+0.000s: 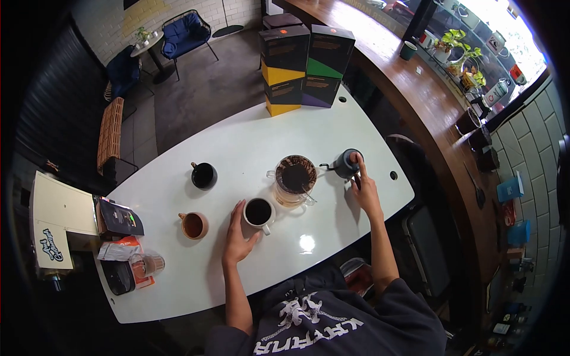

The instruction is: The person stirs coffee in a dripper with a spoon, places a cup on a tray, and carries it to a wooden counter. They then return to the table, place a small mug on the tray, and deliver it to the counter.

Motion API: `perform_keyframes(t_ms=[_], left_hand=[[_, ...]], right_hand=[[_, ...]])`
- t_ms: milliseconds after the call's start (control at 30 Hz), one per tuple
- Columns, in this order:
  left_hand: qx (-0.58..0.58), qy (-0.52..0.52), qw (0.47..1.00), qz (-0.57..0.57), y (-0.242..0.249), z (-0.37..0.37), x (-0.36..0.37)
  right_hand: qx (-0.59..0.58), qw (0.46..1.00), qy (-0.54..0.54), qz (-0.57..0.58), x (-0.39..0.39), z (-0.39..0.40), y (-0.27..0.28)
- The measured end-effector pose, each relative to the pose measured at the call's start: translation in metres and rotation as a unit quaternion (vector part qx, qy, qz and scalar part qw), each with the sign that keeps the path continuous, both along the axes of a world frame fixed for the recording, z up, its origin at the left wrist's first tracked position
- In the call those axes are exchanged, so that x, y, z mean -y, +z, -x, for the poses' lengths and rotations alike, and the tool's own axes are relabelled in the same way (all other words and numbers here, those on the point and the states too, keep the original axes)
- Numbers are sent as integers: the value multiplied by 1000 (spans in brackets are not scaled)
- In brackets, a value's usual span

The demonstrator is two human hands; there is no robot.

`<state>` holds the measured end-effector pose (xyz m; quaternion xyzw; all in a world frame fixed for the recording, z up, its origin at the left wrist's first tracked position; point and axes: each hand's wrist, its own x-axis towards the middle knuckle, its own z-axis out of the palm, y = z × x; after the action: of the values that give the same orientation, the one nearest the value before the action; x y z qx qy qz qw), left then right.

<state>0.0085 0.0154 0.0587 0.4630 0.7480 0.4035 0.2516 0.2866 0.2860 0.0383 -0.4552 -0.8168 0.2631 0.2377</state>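
My left hand [238, 238] rests on the white table [178, 279], fingers spread around the left side of a white cup [259, 212] full of dark coffee, touching it. My right hand [364, 188] reaches to the dark gooseneck kettle [345, 164], with a fingertip on its lid. Between them stands a glass dripper and server [294, 178] with wet coffee grounds and a spoon in it.
A black cup [203, 175] and a brown cup [193, 225] of coffee stand further left. Coffee bags and packets [122, 246] lie at the left end. Stacked boxes [301, 66] stand at the table's far edge. A wooden counter [415, 89] runs on the right.
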Motion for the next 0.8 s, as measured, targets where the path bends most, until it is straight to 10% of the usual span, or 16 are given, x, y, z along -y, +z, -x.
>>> perform_keyframes(t_ms=[800], left_hand=[[114,115,967,-197,31,-58,-83]], right_hand=[[-72,980,171,-75,-14,21,140]])
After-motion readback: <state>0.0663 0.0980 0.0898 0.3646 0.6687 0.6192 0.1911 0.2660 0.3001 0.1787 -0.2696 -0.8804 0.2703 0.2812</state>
